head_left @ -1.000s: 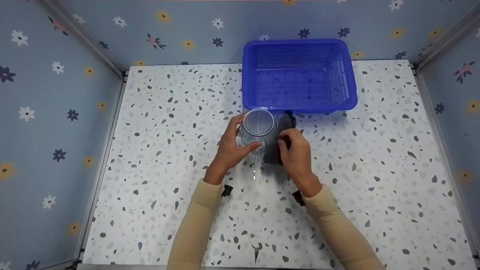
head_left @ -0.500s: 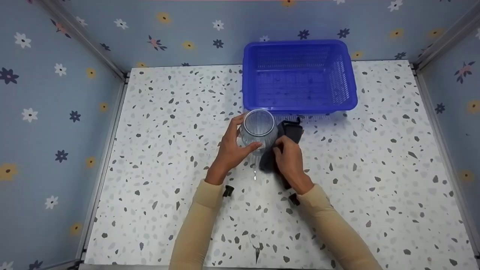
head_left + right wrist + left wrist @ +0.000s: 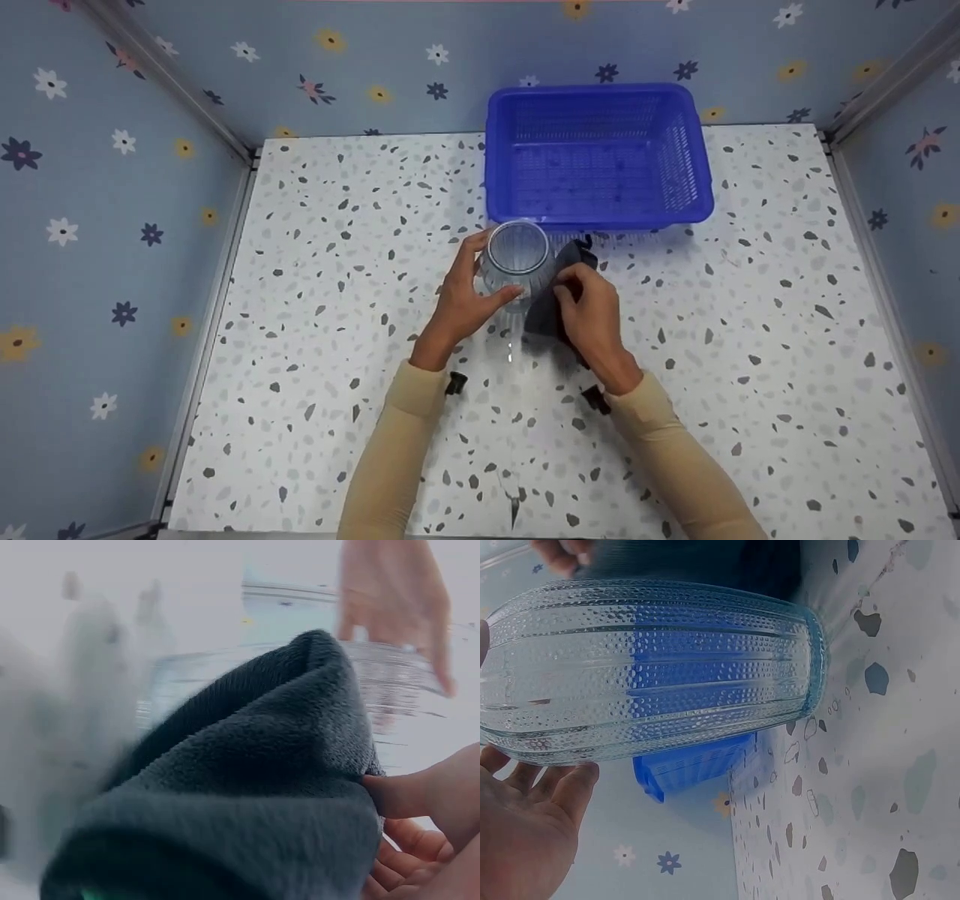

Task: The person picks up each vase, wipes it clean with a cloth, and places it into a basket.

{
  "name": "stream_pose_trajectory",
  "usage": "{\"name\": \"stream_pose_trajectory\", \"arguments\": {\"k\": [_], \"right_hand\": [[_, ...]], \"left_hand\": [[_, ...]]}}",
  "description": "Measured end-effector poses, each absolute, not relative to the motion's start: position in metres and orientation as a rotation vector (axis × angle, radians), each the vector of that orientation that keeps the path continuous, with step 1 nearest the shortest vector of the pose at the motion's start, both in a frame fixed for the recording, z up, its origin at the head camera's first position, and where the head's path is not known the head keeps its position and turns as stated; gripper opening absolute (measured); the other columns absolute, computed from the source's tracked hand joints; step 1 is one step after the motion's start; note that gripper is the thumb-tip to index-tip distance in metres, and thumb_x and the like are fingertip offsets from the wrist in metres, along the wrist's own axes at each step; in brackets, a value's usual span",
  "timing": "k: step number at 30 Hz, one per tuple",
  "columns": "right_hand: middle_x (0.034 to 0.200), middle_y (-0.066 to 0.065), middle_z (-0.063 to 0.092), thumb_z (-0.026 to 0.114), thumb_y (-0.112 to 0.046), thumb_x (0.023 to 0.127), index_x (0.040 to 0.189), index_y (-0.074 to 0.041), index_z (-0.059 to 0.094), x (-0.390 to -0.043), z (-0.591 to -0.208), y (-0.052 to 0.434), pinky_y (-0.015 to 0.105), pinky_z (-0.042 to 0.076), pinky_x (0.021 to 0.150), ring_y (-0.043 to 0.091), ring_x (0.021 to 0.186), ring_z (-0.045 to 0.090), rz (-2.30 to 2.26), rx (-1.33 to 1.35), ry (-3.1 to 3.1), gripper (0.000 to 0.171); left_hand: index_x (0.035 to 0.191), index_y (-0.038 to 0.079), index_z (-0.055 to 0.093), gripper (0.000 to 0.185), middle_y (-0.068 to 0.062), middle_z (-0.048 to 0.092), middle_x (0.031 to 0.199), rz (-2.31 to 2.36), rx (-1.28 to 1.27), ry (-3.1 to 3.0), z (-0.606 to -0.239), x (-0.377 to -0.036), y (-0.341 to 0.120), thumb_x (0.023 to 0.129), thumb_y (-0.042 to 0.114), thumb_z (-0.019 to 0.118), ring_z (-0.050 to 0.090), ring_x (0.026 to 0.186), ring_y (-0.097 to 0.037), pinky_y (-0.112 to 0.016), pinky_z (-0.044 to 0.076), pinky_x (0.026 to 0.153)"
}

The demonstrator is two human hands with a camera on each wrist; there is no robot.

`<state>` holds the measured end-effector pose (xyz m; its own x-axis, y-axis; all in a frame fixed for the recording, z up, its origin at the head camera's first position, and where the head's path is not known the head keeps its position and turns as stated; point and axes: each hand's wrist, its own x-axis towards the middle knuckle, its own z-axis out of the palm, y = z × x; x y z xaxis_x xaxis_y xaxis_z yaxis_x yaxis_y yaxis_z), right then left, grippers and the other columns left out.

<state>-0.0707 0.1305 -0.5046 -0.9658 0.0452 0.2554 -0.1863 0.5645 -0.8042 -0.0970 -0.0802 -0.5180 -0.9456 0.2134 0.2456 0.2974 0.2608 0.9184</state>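
Left hand (image 3: 461, 304) grips ribbed glass vase (image 3: 516, 259) upright on desk (image 3: 750, 337); right hand (image 3: 592, 315) pinches dark cloth (image 3: 551, 300) vs. its side. Wiping step underway; next prob. needs firm, steady hold.

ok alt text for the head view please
A person's left hand holds an upright ribbed glass vase on a speckled table, while the right hand presses a dark grey cloth against its side. An empty blue basket sits just behind.

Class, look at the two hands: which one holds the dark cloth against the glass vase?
The right hand holds the dark cloth against the glass vase. The left hand grips the vase bare, without any cloth.
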Motion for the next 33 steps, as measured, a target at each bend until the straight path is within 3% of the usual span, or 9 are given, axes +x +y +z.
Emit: {"name": "stream_pose_trajectory", "arguments": {"k": [12,33], "right_hand": [[0.103,0.021,0.074,0.072,0.005,0.096,0.104,0.004,0.072,-0.073,-0.459,0.121,0.052,0.058,0.088,0.039,0.097,0.072,1.251,0.224,-2.463,0.008],[0.100,0.020,0.071,0.071,0.011,0.093,0.102,0.003,0.070,-0.069,-0.496,0.129,0.051,0.058,0.083,0.038,0.094,0.071,1.282,0.175,-2.503,0.012]], "left_hand": [[0.150,0.006,0.043,0.080,-0.011,0.043,0.163,-1.808,-0.497,-2.423,-0.520,-0.098,-0.079,0.087,0.022,0.089,0.041,0.152,-0.025,-0.048,0.042,0.119],[0.151,0.005,0.042,0.079,-0.013,0.042,0.163,-1.801,-0.526,-2.408,-0.520,-0.097,-0.079,0.088,0.020,0.088,0.039,0.153,-0.026,-0.049,0.040,0.120]]}}
